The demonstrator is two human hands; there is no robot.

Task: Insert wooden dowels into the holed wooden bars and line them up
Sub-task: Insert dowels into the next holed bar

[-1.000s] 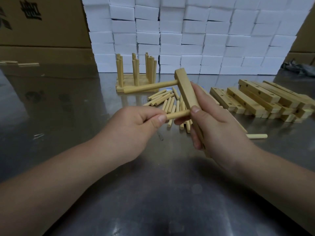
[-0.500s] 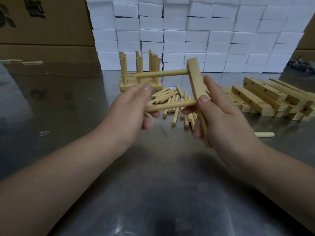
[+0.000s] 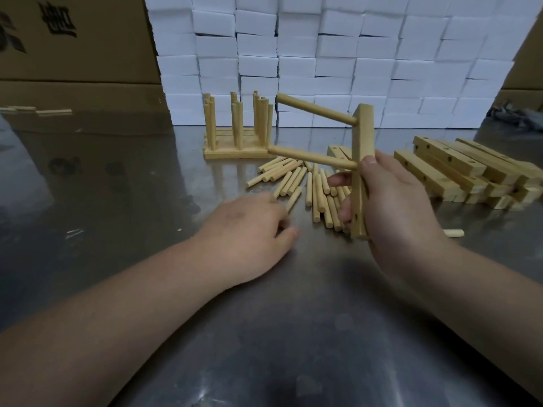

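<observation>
My right hand (image 3: 390, 207) grips a holed wooden bar (image 3: 362, 136) held nearly upright above the table. Two dowels stick out of it to the left: an upper dowel (image 3: 316, 109) and a lower dowel (image 3: 311, 156). One free hole shows near the bar's lower end. My left hand (image 3: 249, 230) rests low on the table at the near edge of a heap of loose dowels (image 3: 317, 189), fingers curled; what they hold is hidden. Behind stand finished bars with upright dowels (image 3: 238, 133).
A stack of holed bars (image 3: 458, 168) lies at the right. One short dowel (image 3: 454, 232) lies alone beside my right wrist. White foam blocks (image 3: 323, 54) form a wall at the back, with cardboard boxes (image 3: 73, 54) at the left. The table is shiny metal.
The second dowel now sits in the bar. My left hand let go of it and dropped to the dowel heap. My right hand tilted the bar more upright.
</observation>
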